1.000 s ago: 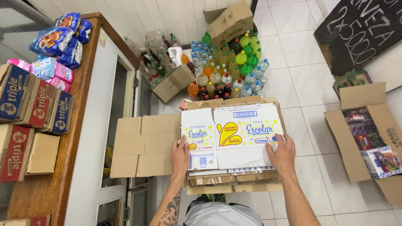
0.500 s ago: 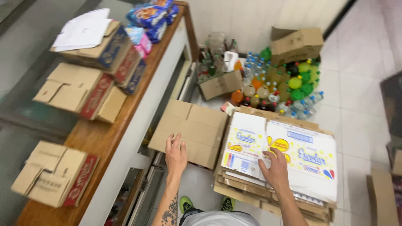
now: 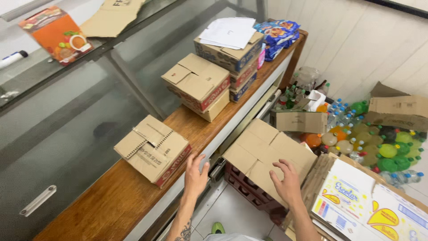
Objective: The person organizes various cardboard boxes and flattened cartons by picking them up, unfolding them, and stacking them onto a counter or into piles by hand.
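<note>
My left hand (image 3: pixel 195 175) rests on the front edge of the wooden counter (image 3: pixel 111 205), fingers spread, right beside a small brown cardboard box with a red stripe (image 3: pixel 152 149). My right hand (image 3: pixel 286 181) hovers open over a flattened brown cardboard sheet (image 3: pixel 267 154) that lies on a dark red crate (image 3: pixel 245 185). Neither hand holds anything. To the right lies a stack of flattened white and yellow printed cartons (image 3: pixel 370 207).
More brown boxes (image 3: pixel 198 85) and a taller stack topped with white papers (image 3: pixel 229 38) stand further along the counter, with blue snack bags (image 3: pixel 278 33) at its end. Many coloured drink bottles (image 3: pixel 379 143) and open cartons (image 3: pixel 399 111) cover the floor. A glass case (image 3: pixel 67 98) sits left.
The view has swung left toward the counter. Both hands left the white and yellow cartons: the left reached the counter edge, the right moved over the brown cardboard sheet.
</note>
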